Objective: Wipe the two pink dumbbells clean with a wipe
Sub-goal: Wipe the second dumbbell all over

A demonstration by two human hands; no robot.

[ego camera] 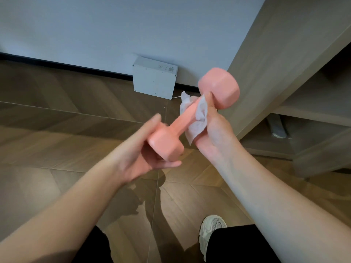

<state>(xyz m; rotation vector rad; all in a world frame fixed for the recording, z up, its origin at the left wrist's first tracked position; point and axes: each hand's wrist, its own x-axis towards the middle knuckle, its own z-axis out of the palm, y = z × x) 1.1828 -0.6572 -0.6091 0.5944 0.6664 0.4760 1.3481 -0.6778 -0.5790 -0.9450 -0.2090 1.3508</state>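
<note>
One pink dumbbell is held in the air at the middle of the view, tilted so its far head points up and right. My left hand grips its near head from below, thumb raised beside it. My right hand presses a crumpled white wipe around the bar, close under the far head. A second dumbbell is not in view.
A wooden shelf unit stands close on the right, with a grey object on its low shelf. A white box with a cable leans on the wall behind the dumbbell. Wooden herringbone floor lies below, and my white shoe is near the bottom.
</note>
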